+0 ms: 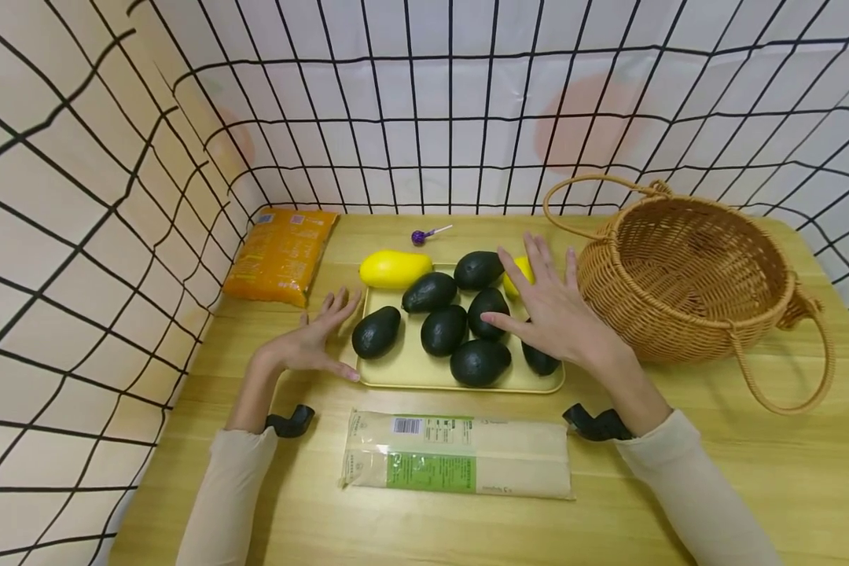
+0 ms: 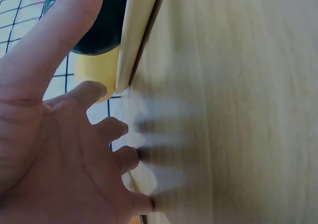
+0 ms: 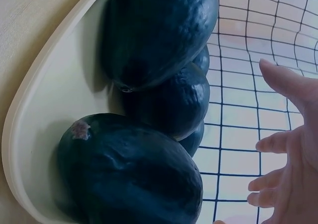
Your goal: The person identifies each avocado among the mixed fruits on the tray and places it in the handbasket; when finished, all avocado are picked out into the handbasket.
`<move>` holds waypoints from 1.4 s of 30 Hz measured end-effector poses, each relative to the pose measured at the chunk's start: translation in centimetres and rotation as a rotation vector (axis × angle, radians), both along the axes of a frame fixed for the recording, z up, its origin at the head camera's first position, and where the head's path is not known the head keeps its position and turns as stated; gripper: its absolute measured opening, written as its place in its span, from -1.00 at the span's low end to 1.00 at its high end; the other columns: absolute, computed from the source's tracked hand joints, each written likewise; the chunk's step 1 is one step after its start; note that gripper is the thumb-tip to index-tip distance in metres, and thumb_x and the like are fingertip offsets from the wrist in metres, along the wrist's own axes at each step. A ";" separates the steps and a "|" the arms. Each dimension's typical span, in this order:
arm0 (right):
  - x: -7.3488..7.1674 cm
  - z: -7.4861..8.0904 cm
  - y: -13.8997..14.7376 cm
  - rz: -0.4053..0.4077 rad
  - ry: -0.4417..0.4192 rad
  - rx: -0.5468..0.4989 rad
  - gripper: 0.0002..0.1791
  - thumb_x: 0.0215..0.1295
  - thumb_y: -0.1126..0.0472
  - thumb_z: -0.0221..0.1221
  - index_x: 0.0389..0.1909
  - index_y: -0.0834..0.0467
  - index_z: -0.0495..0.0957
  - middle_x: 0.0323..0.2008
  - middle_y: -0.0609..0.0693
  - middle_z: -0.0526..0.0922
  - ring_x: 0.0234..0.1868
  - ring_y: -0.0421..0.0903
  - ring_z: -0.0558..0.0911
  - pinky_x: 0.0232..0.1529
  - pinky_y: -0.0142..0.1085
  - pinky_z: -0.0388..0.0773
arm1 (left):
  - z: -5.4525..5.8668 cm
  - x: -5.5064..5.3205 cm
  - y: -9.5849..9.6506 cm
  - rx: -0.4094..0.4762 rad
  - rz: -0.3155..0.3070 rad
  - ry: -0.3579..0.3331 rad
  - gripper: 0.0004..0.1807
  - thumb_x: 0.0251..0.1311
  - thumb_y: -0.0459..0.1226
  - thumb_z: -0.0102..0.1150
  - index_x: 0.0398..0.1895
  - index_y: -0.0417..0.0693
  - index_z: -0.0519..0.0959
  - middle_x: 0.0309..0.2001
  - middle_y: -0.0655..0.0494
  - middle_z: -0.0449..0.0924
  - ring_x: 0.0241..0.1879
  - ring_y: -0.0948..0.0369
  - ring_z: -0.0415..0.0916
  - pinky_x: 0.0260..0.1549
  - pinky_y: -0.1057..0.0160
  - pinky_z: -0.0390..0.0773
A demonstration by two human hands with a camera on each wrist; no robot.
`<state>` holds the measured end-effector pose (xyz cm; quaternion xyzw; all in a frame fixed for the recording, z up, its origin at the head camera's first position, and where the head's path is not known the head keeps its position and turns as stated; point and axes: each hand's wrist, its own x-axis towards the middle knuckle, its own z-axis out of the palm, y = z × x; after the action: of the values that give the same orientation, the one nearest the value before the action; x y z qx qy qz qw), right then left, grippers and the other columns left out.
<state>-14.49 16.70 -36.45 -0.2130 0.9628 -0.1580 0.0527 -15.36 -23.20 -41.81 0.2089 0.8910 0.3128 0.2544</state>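
Several dark green avocados (image 1: 376, 332) lie on a pale yellow tray (image 1: 396, 373) in the head view. A yellow mango-like fruit (image 1: 395, 270) sits at the tray's far left corner. Another yellow fruit (image 1: 525, 269) at the far right is partly hidden by my right hand. My left hand (image 1: 310, 342) is beside the tray's left edge, fingers spread, holding nothing. Over the tray's right side hovers my right hand (image 1: 555, 314), fingers spread, with one avocado partly hidden beneath it. The right wrist view shows this hand (image 3: 293, 169) apart from the nearest avocado (image 3: 129, 169).
A wicker basket (image 1: 679, 330) with two handles stands at the right. An orange packet (image 1: 279, 255) lies at the back left, and a purple lollipop (image 1: 419, 237) behind the tray. A long noodle packet (image 1: 516, 460) lies in front. Black wire grids enclose the table.
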 end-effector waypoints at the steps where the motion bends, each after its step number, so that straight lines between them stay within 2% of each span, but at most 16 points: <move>1: 0.0 0.0 0.0 0.003 0.004 0.002 0.07 0.46 -0.40 0.03 0.70 0.02 -0.26 0.64 0.24 -0.58 0.67 0.22 -0.50 0.52 0.40 -0.60 | 0.0 0.0 0.0 -0.010 -0.005 0.000 0.46 -0.02 0.02 0.61 0.71 0.13 -0.34 0.65 -0.19 -0.70 0.62 -0.22 -0.75 0.37 -0.57 -0.62; 7: 0.3 0.1 -0.2 0.025 0.005 0.008 0.06 0.47 -0.42 -0.02 0.70 0.04 -0.26 0.63 0.21 -0.61 0.67 0.21 -0.50 0.53 0.39 -0.61 | -0.2 0.0 0.3 -0.035 -0.023 -0.008 0.41 0.02 0.03 0.59 0.71 0.11 -0.30 0.64 -0.21 -0.70 0.61 -0.23 -0.79 0.37 -0.54 -0.69; 13: 0.7 0.3 -0.8 0.068 -0.007 -0.013 0.06 0.46 -0.39 0.03 0.70 0.05 -0.22 0.66 0.20 -0.55 0.69 0.18 -0.45 0.54 0.38 -0.60 | -0.4 0.0 0.4 -0.061 -0.013 -0.009 0.42 0.02 0.03 0.59 0.71 0.10 -0.31 0.63 -0.24 -0.73 0.60 -0.24 -0.82 0.36 -0.55 -0.69; 18: 1.0 0.7 -1.9 0.131 -0.024 -0.050 0.05 0.45 -0.37 0.07 0.70 0.00 -0.22 0.67 0.18 -0.52 0.70 0.17 -0.41 0.57 0.32 -0.57 | -0.6 -0.1 0.5 -0.058 -0.011 -0.006 0.41 0.01 0.02 0.59 0.71 0.10 -0.30 0.63 -0.24 -0.73 0.60 -0.24 -0.82 0.35 -0.56 -0.70; 22: 0.8 0.8 -3.1 0.223 -0.040 -0.111 0.00 0.45 -0.32 0.13 0.70 -0.07 -0.14 0.69 0.16 -0.43 0.71 0.15 -0.33 0.60 0.33 -0.47 | -0.7 -0.1 0.5 -0.052 -0.013 -0.005 0.41 0.01 0.01 0.60 0.71 0.10 -0.30 0.63 -0.24 -0.74 0.60 -0.24 -0.83 0.35 -0.55 -0.72; 27: 0.1 0.9 -5.0 0.366 -0.082 -0.212 -0.11 0.45 -0.21 0.20 0.67 -0.18 0.01 0.71 0.10 -0.24 0.72 0.12 -0.17 0.63 0.29 -0.37 | -0.8 0.0 0.5 -0.051 -0.012 -0.011 0.41 0.02 -0.01 0.60 0.71 0.10 -0.30 0.63 -0.24 -0.76 0.59 -0.23 -0.85 0.35 -0.54 -0.74; 31: -0.8 1.0 -6.6 0.464 -0.112 -0.254 -0.17 0.45 -0.14 0.23 0.64 -0.13 0.13 0.70 0.10 -0.12 0.71 0.11 -0.08 0.64 0.28 -0.26 | -0.8 0.0 0.4 -0.061 -0.013 -0.009 0.41 0.03 0.01 0.59 0.71 0.11 -0.31 0.63 -0.23 -0.76 0.59 -0.24 -0.85 0.35 -0.54 -0.74; 36: -2.1 0.7 -8.5 0.559 -0.159 -0.273 -0.20 0.43 -0.07 0.28 0.61 -0.08 0.22 0.68 0.14 -0.01 0.68 0.16 0.03 0.63 0.28 -0.13 | -0.9 -0.1 0.4 -0.053 -0.016 -0.016 0.39 0.05 0.03 0.57 0.71 0.11 -0.30 0.63 -0.26 -0.75 0.58 -0.25 -0.85 0.34 -0.55 -0.74; 42: -3.7 0.1 -10.6 0.641 -0.224 -0.284 -0.25 0.40 0.02 0.33 0.56 -0.04 0.32 0.63 0.16 0.16 0.64 0.18 0.17 0.60 0.16 0.15 | -0.7 0.0 0.4 -0.075 -0.024 -0.011 0.38 0.07 0.04 0.56 0.71 0.13 -0.31 0.63 -0.24 -0.75 0.58 -0.25 -0.85 0.34 -0.57 -0.71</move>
<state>-18.16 6.15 -36.35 -0.4905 0.8039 -0.2876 0.1745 -15.34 -22.77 -42.49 0.2082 0.8981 0.2772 0.2707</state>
